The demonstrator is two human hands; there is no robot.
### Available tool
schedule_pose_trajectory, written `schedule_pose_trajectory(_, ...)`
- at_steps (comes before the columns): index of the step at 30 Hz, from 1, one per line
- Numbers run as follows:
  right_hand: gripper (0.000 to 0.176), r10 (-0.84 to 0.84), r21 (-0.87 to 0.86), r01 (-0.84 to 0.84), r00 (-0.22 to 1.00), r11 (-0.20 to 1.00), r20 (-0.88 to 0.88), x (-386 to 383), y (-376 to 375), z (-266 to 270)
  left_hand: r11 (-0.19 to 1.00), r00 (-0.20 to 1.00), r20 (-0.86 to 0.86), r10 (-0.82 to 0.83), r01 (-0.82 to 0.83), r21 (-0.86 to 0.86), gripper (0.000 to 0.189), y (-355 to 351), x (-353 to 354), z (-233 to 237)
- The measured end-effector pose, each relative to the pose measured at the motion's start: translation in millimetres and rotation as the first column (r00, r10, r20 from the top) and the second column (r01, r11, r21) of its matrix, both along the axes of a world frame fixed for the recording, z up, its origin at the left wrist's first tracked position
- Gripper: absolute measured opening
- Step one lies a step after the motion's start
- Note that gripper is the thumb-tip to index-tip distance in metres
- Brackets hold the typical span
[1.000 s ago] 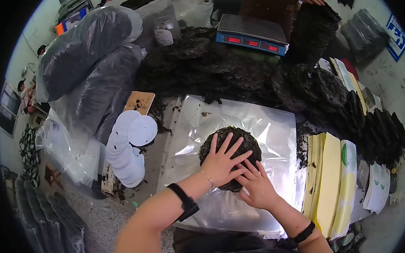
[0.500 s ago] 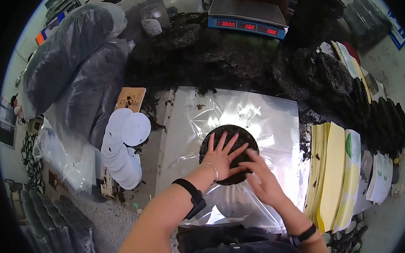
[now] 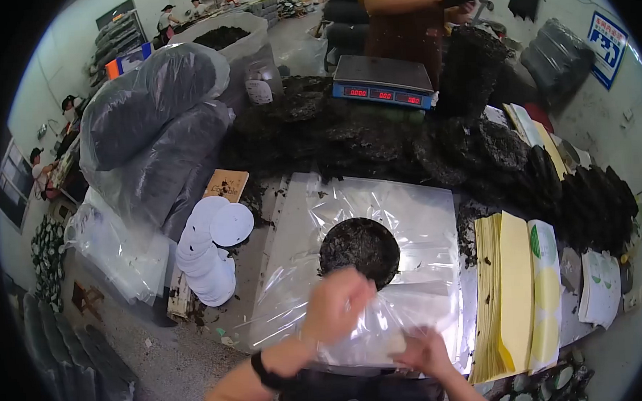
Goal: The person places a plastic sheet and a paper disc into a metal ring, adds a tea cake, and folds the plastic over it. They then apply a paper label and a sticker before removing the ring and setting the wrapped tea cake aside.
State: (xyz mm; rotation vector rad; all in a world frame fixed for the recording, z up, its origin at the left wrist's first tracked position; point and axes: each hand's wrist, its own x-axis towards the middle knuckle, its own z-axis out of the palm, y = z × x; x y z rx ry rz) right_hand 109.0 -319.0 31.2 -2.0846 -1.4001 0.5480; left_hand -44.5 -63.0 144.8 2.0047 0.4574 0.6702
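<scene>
A round dark cake of what looks like dried seaweed (image 3: 360,251) lies on clear plastic bags (image 3: 416,217) stacked in front of me. My left hand (image 3: 337,307) hovers over the film at the cake's near edge. Its fingers are curled but smeared by motion, so I cannot tell whether it holds anything. Close to my body, my right hand (image 3: 425,351) has its fingers bent onto the front part of the bag, where the film is creased. The cake's upper face is uncovered by either hand.
Round white paper discs (image 3: 207,272) lie to the left beside a tan card (image 3: 226,184). Yellow printed sheets (image 3: 514,292) are stacked on the right. Dark seaweed cakes (image 3: 376,136) line the back, below a scale (image 3: 383,77). Another person (image 3: 406,22) stands behind it.
Both hands have come off the cake and moved toward my body, over the near part of the plastic. My view has tilted up, bringing the person behind the scale into sight.
</scene>
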Motion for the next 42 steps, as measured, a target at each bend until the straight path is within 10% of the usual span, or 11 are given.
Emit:
schedule_pose_trajectory(2,0.096,-0.185,0.061,0.176,0.956,0.982,0.226,9.5,44.6,-16.1,0.779,0.848,0.08,-0.523,0.515,-0.358,0.023,-73.3,-50.1,-6.2)
schedule_pose_trajectory(3,0.101,-0.231,0.38,0.27,0.962,0.885,-0.146,15.3,78.3,-21.8,0.622,0.701,-0.097,-0.707,0.551,-0.556,0.033,-99.8,-62.4,-28.0)
schedule_pose_trajectory(5,0.105,-0.08,0.589,0.506,0.797,0.63,-0.598,18.6,131.7,-13.2,0.979,0.976,-0.208,-0.059,0.097,0.179,0.04,-116.4,-79.4,-102.3)
schedule_pose_trajectory(7,0.104,-0.02,0.581,0.568,0.725,0.582,-0.689,23.7,163.9,8.5,0.919,0.882,-0.296,0.368,-0.297,0.258,0.078,-76.0,-90.6,-144.5)
schedule_pose_trajectory(10,0.068,-0.28,0.329,0.252,0.959,0.91,0.039,32.0,192.3,6.9,0.7,0.758,0.125,0.64,-0.642,0.313,0.08,-28.1,-29.7,-95.3)
schedule_pose_trajectory(17,0.045,-0.214,0.248,0.163,0.957,0.955,0.197,32.7,190.0,31.6,0.892,0.702,-0.642,0.309,0.021,0.452,0.028,48.2,95.5,-110.2)
schedule_pose_trajectory(20,0.041,-0.041,0.24,0.101,0.969,0.965,-0.242,29.2,219.6,29.5,0.941,0.755,-0.635,0.164,0.073,0.33,0.036,48.2,76.6,-115.1)
schedule_pose_trajectory(27,0.055,0.154,-0.001,-0.164,0.924,0.986,0.351,27.7,225.2,-4.6,0.887,0.9,-0.021,0.435,-0.424,0.183,0.08,114.1,39.3,-75.7)
schedule_pose_trajectory(29,0.05,0.172,0.022,-0.19,0.926,0.982,0.336,36.1,227.4,0.8,0.887,0.995,-0.033,-0.094,0.068,-0.456,0.051,142.7,75.4,-97.0)
schedule_pose_trajectory(36,0.023,-0.015,0.426,0.126,0.967,0.896,-0.254,53.4,207.1,12.1,0.837,0.9,-0.175,-0.4,0.437,0.33,0.025,116.6,71.1,-104.3)
schedule_pose_trajectory(42,0.035,-0.134,0.194,0.113,0.986,0.974,0.097,29.4,227.8,0.5,0.748,0.836,-0.502,-0.221,0.475,0.463,0.046,107.3,74.8,-102.5)
